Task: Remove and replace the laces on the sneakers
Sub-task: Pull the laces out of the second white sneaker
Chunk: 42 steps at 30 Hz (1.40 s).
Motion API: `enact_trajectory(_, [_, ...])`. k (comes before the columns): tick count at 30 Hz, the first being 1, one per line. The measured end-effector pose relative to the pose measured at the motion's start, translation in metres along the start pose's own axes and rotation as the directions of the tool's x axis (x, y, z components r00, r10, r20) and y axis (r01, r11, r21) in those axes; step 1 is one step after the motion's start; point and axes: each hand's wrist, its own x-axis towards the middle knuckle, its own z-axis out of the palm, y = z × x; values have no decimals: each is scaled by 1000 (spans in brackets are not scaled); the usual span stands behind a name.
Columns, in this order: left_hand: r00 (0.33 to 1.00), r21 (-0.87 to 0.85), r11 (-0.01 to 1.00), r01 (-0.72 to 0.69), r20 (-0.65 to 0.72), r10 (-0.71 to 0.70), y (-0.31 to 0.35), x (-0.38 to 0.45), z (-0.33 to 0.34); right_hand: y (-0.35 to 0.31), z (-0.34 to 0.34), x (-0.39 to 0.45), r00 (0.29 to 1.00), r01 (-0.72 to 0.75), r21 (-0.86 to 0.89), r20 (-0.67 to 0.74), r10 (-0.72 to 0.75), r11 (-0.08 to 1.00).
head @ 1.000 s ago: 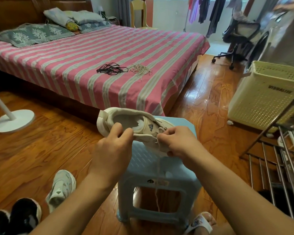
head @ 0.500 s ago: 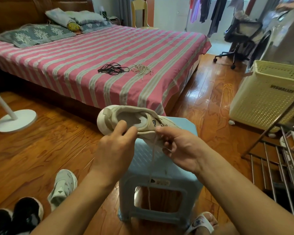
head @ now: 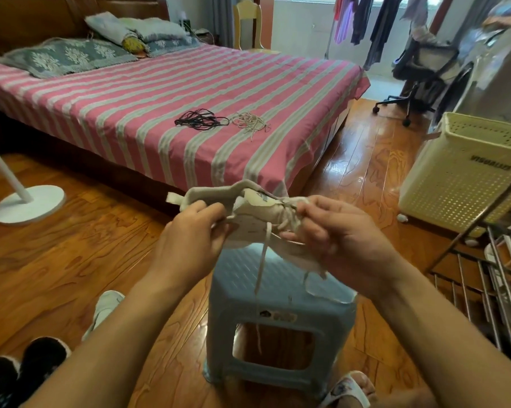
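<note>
Together two hands (head: 189,240) (head: 336,242) grip one sneaker (head: 248,213), one lace (head: 261,266) dangling.

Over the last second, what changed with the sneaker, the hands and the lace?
The sneaker was rolled from opening-up onto its side. The right hand moved to the laced part and now pinches there; the loose lace hangs lower past the stool. The left hand kept gripping the heel end; both lace bundles stayed on the bed.
</note>
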Motion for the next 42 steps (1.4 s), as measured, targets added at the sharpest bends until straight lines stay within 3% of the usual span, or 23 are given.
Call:
enact_trajectory(2, [998,14,999,44,50,-45,-7,1,2,-6,-13,-3,989,-136,150,78,126,979])
enact_trajectory(4, [988,-19,994,104,113,-102,-12,3,6,-5,-15,-7,972,-121,287,228,55,950])
enact_trajectory(5, [982,-75,987,139,140,-128,-8,4,9,-1,-12,-7,966,-39,249,256,-27,968])
enact_trajectory(7, [979,-139,978,156,153,-135,2,1,15,10,-3,-6,953,165,-34,264,-150,986])
enact_trajectory(9, [982,-43,989,144,127,-137,5,-4,19,13,0,-1,974,174,-287,191,-122,942])
enact_trajectory(10, [980,36,986,163,109,-166,0,-4,19,10,-5,1,989,113,-260,125,-83,959])
enact_trajectory(13, [961,204,941,271,5,-278,-27,5,7,-6,-30,-3,992,-125,165,21,123,978])
enact_trajectory(15, [971,179,954,240,-56,-234,-32,9,2,-10,-32,-11,998,-61,307,33,53,950])
enact_trajectory(17, [981,130,972,194,-40,-190,-23,7,6,-6,-20,-13,992,117,255,10,-123,960])
enact_trajectory(19, [975,86,971,222,1,-223,-20,0,13,0,-10,-12,989,145,106,22,-148,984])
enact_trajectory(22, [949,146,938,314,-59,-308,-47,1,9,-6,-32,-11,979,-155,-58,125,161,986])
enact_trajectory(25, [954,225,928,296,-127,-273,-61,1,-3,-13,-60,-17,856,-457,-131,204,475,880])
enact_trajectory(28, [974,240,945,224,-98,-206,-56,-4,2,-6,-59,-19,741,-570,-165,321,590,805])
enact_trajectory(30, [980,233,953,195,-96,-177,-56,-3,3,2,-49,-19,806,-479,-163,309,505,863])
enact_trajectory(32, [986,184,971,154,-94,-138,-54,-2,2,11,-32,-17,963,-172,-136,186,196,976])
enact_trajectory(33, [988,145,980,137,-96,-124,-50,-2,3,14,-23,-15,993,-36,-83,107,45,996])
enact_trajectory(35, [987,84,988,130,-105,-121,-39,-6,9,13,-14,-10,997,13,47,70,-16,999])
enact_trajectory(36, [986,80,987,140,-103,-131,-35,-8,13,10,-15,-9,992,-62,29,108,58,998])
enact_trajectory(38, [974,93,973,210,-105,-200,-40,-9,17,0,-26,-12,918,-333,-299,114,380,894])
enact_trajectory(40, [947,110,945,309,-127,-295,-57,-6,12,-9,-48,-21,788,-517,-639,-96,608,569])
enact_trajectory(41, [939,133,935,329,-146,-310,-65,-5,7,-14,-56,-27,750,-559,-676,-167,640,479])
enact_trajectory(42, [937,156,930,334,-159,-310,-70,-3,3,-18,-61,-32,735,-581,-658,-172,656,479])
